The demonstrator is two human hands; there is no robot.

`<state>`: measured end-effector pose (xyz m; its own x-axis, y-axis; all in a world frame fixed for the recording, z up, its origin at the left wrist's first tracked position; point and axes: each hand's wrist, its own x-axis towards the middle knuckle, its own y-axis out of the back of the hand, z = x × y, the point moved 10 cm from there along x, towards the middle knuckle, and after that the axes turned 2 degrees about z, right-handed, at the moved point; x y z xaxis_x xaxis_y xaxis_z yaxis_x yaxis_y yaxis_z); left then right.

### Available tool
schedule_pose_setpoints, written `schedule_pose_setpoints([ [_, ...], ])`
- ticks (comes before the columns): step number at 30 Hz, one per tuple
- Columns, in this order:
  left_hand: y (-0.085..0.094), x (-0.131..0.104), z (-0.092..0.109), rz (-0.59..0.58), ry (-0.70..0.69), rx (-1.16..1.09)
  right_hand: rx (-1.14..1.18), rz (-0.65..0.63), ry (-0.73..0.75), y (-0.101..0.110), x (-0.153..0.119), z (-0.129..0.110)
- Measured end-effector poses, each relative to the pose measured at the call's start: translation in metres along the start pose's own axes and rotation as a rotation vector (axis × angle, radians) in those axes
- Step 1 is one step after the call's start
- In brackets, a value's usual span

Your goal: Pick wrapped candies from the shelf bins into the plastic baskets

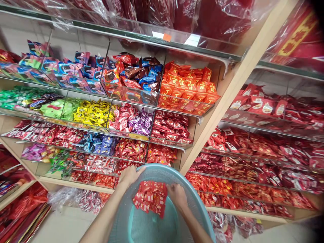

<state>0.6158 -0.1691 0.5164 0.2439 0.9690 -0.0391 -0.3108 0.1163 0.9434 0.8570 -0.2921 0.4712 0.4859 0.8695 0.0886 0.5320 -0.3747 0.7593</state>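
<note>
My left hand grips the upper left rim of a light blue-green plastic basket, thumb over the edge. Over the basket's inside, my right hand is closed at the right edge of a cluster of small red candy packets with pale spots. Whether the packets hang from my fingers or rest on something is hard to tell. Below them the basket's ribbed inner wall and bottom show. Just beyond the rim, similar red packets lie in a low shelf compartment.
Glass-fronted shelves hold yellow candies, orange-red packets and blue-pink packets. A slanting wooden upright divides them from more red packets at right. Clear plastic bags sit on the floor under the shelves.
</note>
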Motion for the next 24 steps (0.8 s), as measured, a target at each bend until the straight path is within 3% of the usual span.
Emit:
schedule_pose_setpoints([
  [5, -0.009, 0.013, -0.011, -0.024, 0.047, -0.038, 0.08, 0.134, 0.223, 0.041, 0.039, -0.052],
  [8, -0.012, 0.018, -0.014, -0.044, 0.059, -0.043, 0.074, 0.15, 0.259, 0.05, 0.074, -0.073],
  [13, -0.012, 0.02, -0.012, -0.098, 0.079, -0.04, -0.157, -0.013, 0.016, 0.018, 0.12, -0.066],
  [16, -0.013, 0.021, -0.013, -0.117, 0.11, -0.041, -0.243, -0.067, -0.059, 0.003, 0.125, -0.063],
  [24, -0.021, 0.024, -0.022, -0.093, 0.14, -0.045, -0.215, -0.07, -0.104, -0.009, 0.124, -0.066],
])
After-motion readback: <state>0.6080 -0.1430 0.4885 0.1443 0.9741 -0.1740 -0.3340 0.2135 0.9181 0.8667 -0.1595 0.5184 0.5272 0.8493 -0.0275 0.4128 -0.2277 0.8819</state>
